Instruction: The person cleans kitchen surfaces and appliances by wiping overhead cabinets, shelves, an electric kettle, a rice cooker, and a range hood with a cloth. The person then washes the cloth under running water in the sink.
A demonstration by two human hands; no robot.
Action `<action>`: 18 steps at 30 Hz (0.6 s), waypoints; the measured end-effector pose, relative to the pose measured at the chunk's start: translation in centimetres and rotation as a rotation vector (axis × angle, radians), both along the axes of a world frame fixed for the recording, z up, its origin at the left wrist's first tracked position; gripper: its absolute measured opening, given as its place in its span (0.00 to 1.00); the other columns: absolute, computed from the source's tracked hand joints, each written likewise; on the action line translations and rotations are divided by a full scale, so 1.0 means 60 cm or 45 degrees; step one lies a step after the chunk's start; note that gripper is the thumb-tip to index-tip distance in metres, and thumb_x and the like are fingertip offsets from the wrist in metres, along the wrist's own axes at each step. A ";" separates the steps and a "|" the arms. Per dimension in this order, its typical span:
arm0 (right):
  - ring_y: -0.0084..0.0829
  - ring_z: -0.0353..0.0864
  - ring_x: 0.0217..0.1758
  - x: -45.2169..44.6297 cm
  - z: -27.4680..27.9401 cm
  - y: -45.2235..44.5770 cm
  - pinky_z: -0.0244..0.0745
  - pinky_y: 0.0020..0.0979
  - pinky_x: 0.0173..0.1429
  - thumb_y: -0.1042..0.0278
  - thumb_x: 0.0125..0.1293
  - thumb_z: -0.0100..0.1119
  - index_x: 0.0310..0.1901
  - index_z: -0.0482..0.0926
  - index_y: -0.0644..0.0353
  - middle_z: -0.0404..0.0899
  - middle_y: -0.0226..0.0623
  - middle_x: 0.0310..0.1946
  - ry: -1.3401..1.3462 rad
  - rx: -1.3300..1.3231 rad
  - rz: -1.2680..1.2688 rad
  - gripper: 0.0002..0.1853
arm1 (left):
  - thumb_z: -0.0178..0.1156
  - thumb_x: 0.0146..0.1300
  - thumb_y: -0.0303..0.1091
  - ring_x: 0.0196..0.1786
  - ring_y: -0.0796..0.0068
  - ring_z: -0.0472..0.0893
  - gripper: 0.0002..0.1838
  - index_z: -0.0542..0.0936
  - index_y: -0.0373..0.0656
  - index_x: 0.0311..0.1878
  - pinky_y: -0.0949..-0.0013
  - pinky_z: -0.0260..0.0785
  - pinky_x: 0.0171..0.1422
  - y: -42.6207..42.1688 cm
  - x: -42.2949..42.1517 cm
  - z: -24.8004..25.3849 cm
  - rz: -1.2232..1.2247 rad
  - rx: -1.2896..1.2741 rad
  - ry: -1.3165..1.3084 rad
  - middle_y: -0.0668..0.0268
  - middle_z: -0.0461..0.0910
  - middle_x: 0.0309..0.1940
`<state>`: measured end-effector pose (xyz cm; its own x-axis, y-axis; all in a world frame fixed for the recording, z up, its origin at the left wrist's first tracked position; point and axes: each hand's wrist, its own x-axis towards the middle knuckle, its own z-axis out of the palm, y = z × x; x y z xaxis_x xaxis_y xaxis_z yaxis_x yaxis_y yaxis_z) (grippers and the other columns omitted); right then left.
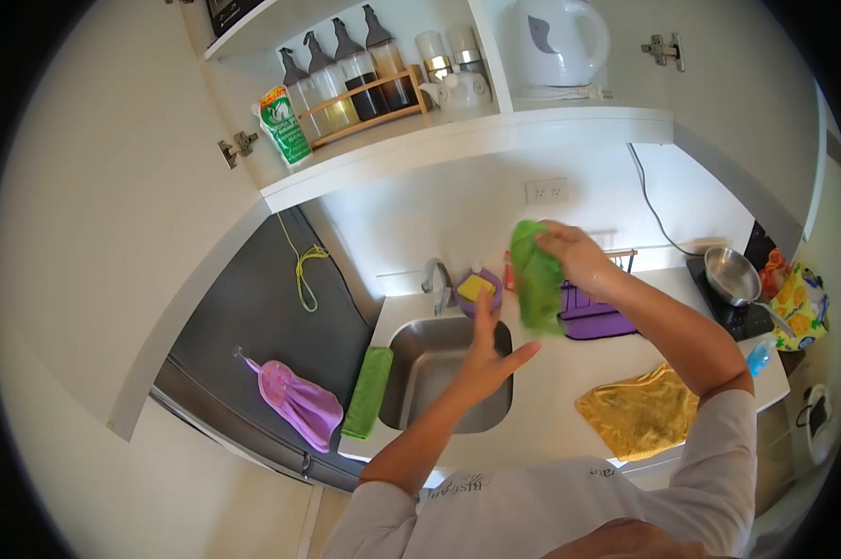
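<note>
From the head camera's side of the kitchen, I see the person's right hand [579,258] gripping a green cloth [538,284] near its top, the rest hanging over the counter [555,410]. The left hand [488,361] is released, thumb and fingers spread above the sink [416,377].

The cloth and right arm block part of a purple mat [599,324] behind them, while the left fingertips reach across the sight line to a yellow sponge [477,286], beside the faucet [436,281]. A folded green cloth [367,391] lies along the sink's left edge; a mustard-yellow cloth [639,415] is spread near the right elbow. A purple towel [299,402] hangs on the dark panel [243,321] to the left. Overhead, cabinet doors stand open on both sides.

As for containers, the sponge sits in a purple holder [495,300]. A metal pan [730,272] rests on a black cooktop [751,322], a patterned yellow bag [800,312] just beside it. Up on the shelf [467,132], a wooden rack [418,86] carries pump bottles [333,101], one with yellowish liquid, two with dark. Next to them are a green pouch [285,128], a small white teapot [461,91] and a white kettle [562,51].
</note>
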<state>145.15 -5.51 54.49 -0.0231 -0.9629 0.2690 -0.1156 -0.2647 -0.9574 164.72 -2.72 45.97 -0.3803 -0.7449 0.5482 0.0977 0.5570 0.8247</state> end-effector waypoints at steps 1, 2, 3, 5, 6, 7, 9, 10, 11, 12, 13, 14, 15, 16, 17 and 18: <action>0.22 0.77 0.42 0.014 0.025 0.020 0.72 0.25 0.50 0.65 0.70 0.49 0.55 0.73 0.63 0.79 0.33 0.41 0.090 -0.068 0.181 0.16 | 0.54 0.68 0.37 0.66 0.64 0.66 0.29 0.59 0.38 0.68 0.70 0.56 0.68 -0.010 -0.018 -0.011 -0.024 -0.066 0.086 0.57 0.63 0.65; 0.22 0.77 0.43 0.021 0.052 0.031 0.72 0.26 0.51 0.65 0.70 0.50 0.55 0.73 0.63 0.79 0.33 0.42 0.180 -0.141 0.361 0.16 | 0.53 0.68 0.37 0.64 0.65 0.67 0.27 0.61 0.38 0.67 0.70 0.57 0.67 -0.013 -0.014 -0.015 -0.073 0.141 0.046 0.57 0.64 0.65; 0.21 0.77 0.44 0.017 0.078 0.032 0.72 0.26 0.52 0.66 0.69 0.51 0.55 0.73 0.63 0.79 0.32 0.42 0.268 -0.218 0.539 0.16 | 0.52 0.69 0.37 0.63 0.66 0.68 0.26 0.62 0.38 0.67 0.70 0.58 0.67 -0.017 -0.003 -0.014 -0.122 0.345 0.007 0.58 0.65 0.64; 0.25 0.76 0.48 -0.042 0.158 -0.019 0.71 0.27 0.54 0.66 0.65 0.57 0.56 0.71 0.63 0.79 0.33 0.45 0.367 -0.799 -0.118 0.19 | 0.51 0.69 0.36 0.61 0.65 0.71 0.24 0.64 0.38 0.65 0.67 0.60 0.65 -0.024 0.026 -0.018 -0.105 0.475 -0.057 0.59 0.68 0.61; 0.28 0.74 0.53 -0.099 0.216 -0.062 0.69 0.29 0.58 0.68 0.63 0.58 0.59 0.68 0.64 0.76 0.36 0.51 0.444 -1.048 -0.555 0.23 | 0.51 0.69 0.36 0.60 0.64 0.72 0.23 0.65 0.37 0.64 0.63 0.62 0.64 -0.020 0.048 -0.030 -0.038 0.407 -0.082 0.59 0.71 0.59; 0.33 0.70 0.59 -0.142 0.279 -0.105 0.66 0.31 0.61 0.64 0.59 0.62 0.60 0.66 0.66 0.72 0.41 0.56 0.212 -1.339 -0.939 0.29 | 0.50 0.69 0.37 0.59 0.64 0.72 0.22 0.66 0.37 0.63 0.62 0.63 0.64 -0.021 0.065 -0.031 -0.123 0.576 0.070 0.59 0.71 0.58; 0.37 0.69 0.58 -0.233 0.360 -0.164 0.65 0.33 0.60 0.57 0.52 0.66 0.58 0.67 0.68 0.70 0.45 0.56 0.138 -1.090 -1.362 0.35 | 0.47 0.70 0.40 0.59 0.63 0.73 0.21 0.68 0.38 0.61 0.59 0.64 0.64 -0.024 0.100 -0.034 -0.254 0.919 0.406 0.60 0.73 0.57; 0.37 0.70 0.56 -0.282 0.378 -0.211 0.66 0.34 0.57 0.56 0.50 0.67 0.57 0.67 0.68 0.71 0.46 0.55 0.010 -0.951 -1.454 0.36 | 0.47 0.70 0.41 0.59 0.64 0.73 0.21 0.68 0.38 0.61 0.60 0.64 0.64 0.000 0.113 0.008 -0.299 1.034 0.508 0.60 0.72 0.57; 0.36 0.72 0.53 -0.303 0.389 -0.220 0.67 0.34 0.56 0.56 0.50 0.67 0.56 0.68 0.68 0.72 0.45 0.53 -0.018 -0.779 -1.296 0.35 | 0.47 0.70 0.41 0.59 0.65 0.73 0.22 0.68 0.39 0.61 0.61 0.64 0.64 0.009 0.125 0.035 -0.350 1.141 0.615 0.60 0.72 0.57; 0.35 0.73 0.51 -0.316 0.398 -0.228 0.68 0.34 0.54 0.57 0.49 0.67 0.55 0.69 0.68 0.73 0.44 0.51 -0.040 -0.603 -1.135 0.34 | 0.47 0.69 0.41 0.59 0.62 0.73 0.22 0.67 0.38 0.62 0.58 0.63 0.64 0.009 0.140 0.035 -0.205 1.215 0.640 0.60 0.72 0.58; 0.33 0.74 0.48 -0.322 0.405 -0.235 0.69 0.35 0.52 0.57 0.49 0.67 0.54 0.71 0.67 0.75 0.43 0.49 -0.057 -0.425 -0.973 0.33 | 0.48 0.69 0.41 0.59 0.62 0.73 0.23 0.67 0.38 0.62 0.58 0.63 0.65 0.009 0.160 0.031 -0.273 1.239 0.645 0.60 0.72 0.57; 0.33 0.75 0.45 -0.327 0.409 -0.243 0.70 0.33 0.47 0.59 0.50 0.66 0.50 0.73 0.67 0.76 0.42 0.45 -0.080 -0.456 -0.937 0.27 | 0.48 0.69 0.41 0.59 0.61 0.73 0.23 0.67 0.38 0.62 0.58 0.63 0.65 0.008 0.180 0.025 -0.340 1.264 0.650 0.60 0.73 0.57; 0.33 0.77 0.41 -0.333 0.411 -0.252 0.70 0.32 0.42 0.62 0.51 0.65 0.45 0.75 0.67 0.78 0.42 0.41 -0.105 -0.482 -0.902 0.22 | 0.48 0.69 0.41 0.59 0.61 0.73 0.23 0.67 0.38 0.62 0.58 0.63 0.65 0.007 0.199 0.021 -0.404 1.292 0.653 0.60 0.73 0.57; 0.33 0.78 0.37 -0.334 0.412 -0.260 0.71 0.31 0.37 0.65 0.52 0.65 0.40 0.77 0.67 0.79 0.41 0.37 -0.128 -0.505 -0.869 0.17 | 0.48 0.68 0.42 0.59 0.61 0.73 0.24 0.67 0.38 0.62 0.57 0.63 0.65 0.012 0.209 0.030 -0.395 1.316 0.584 0.59 0.73 0.57; 0.33 0.78 0.38 -0.332 0.413 -0.270 0.71 0.31 0.40 0.61 0.51 0.65 0.41 0.78 0.67 0.80 0.40 0.36 -0.170 -0.595 -0.980 0.19 | 0.48 0.67 0.42 0.59 0.60 0.73 0.24 0.67 0.38 0.62 0.56 0.62 0.65 0.023 0.217 0.047 -0.385 1.346 0.514 0.59 0.74 0.56; 0.32 0.78 0.38 -0.330 0.417 -0.282 0.71 0.32 0.44 0.58 0.50 0.65 0.42 0.79 0.67 0.80 0.40 0.34 -0.213 -0.689 -1.090 0.22 | 0.48 0.67 0.43 0.59 0.60 0.73 0.24 0.68 0.38 0.61 0.56 0.62 0.65 0.031 0.228 0.066 -0.376 1.372 0.445 0.59 0.74 0.56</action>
<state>125.35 -22.44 79.50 -0.7222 -0.3564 0.5927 -0.3446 -0.5576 -0.7552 178.37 -0.85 49.91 -0.5701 -0.7959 -0.2040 0.4213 -0.4964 0.7590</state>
